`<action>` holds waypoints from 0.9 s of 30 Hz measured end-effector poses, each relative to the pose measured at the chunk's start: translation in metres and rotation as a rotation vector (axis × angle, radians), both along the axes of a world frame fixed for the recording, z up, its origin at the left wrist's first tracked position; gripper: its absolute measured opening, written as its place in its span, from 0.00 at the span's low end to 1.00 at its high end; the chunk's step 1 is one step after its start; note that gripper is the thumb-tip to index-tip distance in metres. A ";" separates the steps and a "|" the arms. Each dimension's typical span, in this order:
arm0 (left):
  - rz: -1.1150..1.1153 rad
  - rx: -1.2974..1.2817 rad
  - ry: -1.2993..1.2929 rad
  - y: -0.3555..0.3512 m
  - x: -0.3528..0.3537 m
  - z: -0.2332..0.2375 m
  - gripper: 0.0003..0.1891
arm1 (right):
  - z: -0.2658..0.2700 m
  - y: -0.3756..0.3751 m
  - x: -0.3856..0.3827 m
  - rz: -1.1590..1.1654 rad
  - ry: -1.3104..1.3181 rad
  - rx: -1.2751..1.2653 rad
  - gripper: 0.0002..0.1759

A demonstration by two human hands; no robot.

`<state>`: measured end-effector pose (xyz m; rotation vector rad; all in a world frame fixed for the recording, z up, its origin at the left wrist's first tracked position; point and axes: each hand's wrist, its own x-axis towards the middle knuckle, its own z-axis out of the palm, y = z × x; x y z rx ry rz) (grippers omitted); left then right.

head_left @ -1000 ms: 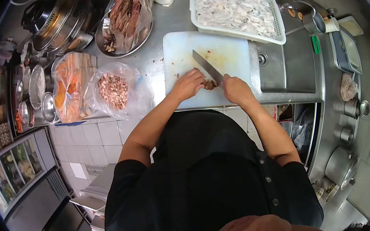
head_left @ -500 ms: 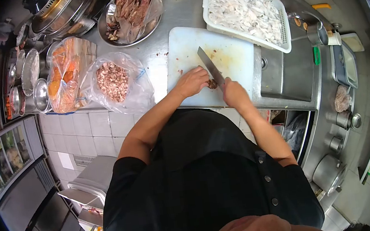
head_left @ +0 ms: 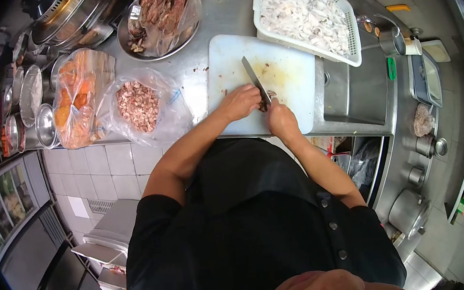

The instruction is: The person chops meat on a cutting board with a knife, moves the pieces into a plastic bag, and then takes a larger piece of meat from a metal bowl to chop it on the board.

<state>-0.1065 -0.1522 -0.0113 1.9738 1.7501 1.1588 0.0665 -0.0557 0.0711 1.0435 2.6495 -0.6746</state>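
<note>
Head view: the right hand (head_left: 282, 121) is closed firmly round the handle of a kitchen knife (head_left: 254, 75), whose long blade points away from the person and slightly left over a white cutting board (head_left: 227, 54). The left hand (head_left: 240, 103) has its fingers curled inward, with the tips against a small piece of dark meat (head_left: 262, 107) on the near half of the board, just beside the blade; whether they pinch it or only press it cannot be told. A brownish scrap (head_left: 271, 93) lies right of the blade, near the right hand. Left of the board, a clear plastic bag (head_left: 169, 107) holds diced pinkish meat (head_left: 137, 105), with a bag of orange pieces (head_left: 73, 100) beyond it. A metal bowl (head_left: 192, 36) farther back carries larger dark meat chunks (head_left: 166, 6) in plastic. Behind the board's right side, a white perforated basket (head_left: 358, 53) is filled with pale, glossy pieces (head_left: 303, 13), near the sink (head_left: 352, 94).
</note>
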 end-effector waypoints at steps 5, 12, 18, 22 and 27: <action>-0.023 0.024 0.015 -0.002 -0.002 -0.009 0.08 | 0.045 0.018 -0.014 0.039 -0.060 -0.039 0.13; -0.012 -0.004 -0.003 0.000 -0.005 -0.011 0.08 | -0.003 -0.004 -0.011 -0.090 0.052 -0.046 0.15; -0.029 0.070 -0.024 -0.002 -0.006 -0.009 0.08 | 0.023 0.011 -0.002 0.005 -0.073 -0.068 0.15; -0.023 0.055 -0.043 0.000 -0.005 -0.012 0.08 | -0.005 -0.010 -0.012 -0.115 0.014 -0.042 0.14; 0.048 0.035 -0.104 -0.006 -0.013 -0.001 0.06 | 0.013 0.018 -0.033 -0.073 0.029 -0.054 0.16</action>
